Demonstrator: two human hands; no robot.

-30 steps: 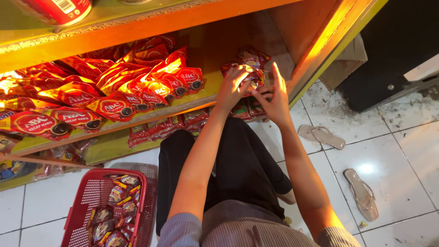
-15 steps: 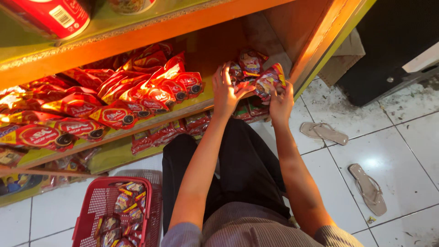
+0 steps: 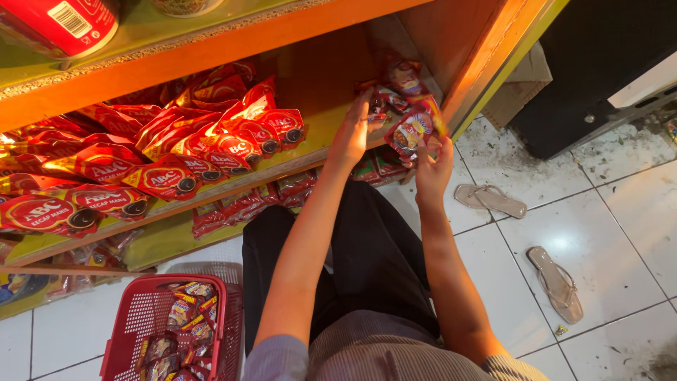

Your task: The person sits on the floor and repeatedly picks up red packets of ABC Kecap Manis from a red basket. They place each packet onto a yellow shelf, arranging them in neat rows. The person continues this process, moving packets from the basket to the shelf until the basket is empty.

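- Nearest the camera, at the lower left on the tiled floor (image 3: 508, 275), a red basket (image 3: 141, 324) holds a loose heap of small sachets (image 3: 185, 319).
- Beside the person's dark-trousered knees, two sandals (image 3: 522, 240) lie well apart on the tiles.
- Further out, at the front edge of the yellow shelf (image 3: 310, 152), the right hand (image 3: 431, 168) is closed in a pinch on one red sachet (image 3: 412, 130), holding it upright just beside a small cluster of like sachets (image 3: 395, 88) at the shelf's right end, against the orange side wall.
- Alongside it, the left hand (image 3: 350, 134) is spread flat, fingers extended, pressing against that cluster without gripping anything.
- Across the shelf's left and middle, large red pouches (image 3: 176, 152) lie in overlapping rows.
- By my judgement the stocking is partly done: several sachets stand placed, while the basket remains well filled.
- Farthest up, a red can (image 3: 60, 21) rests on the shelf above.
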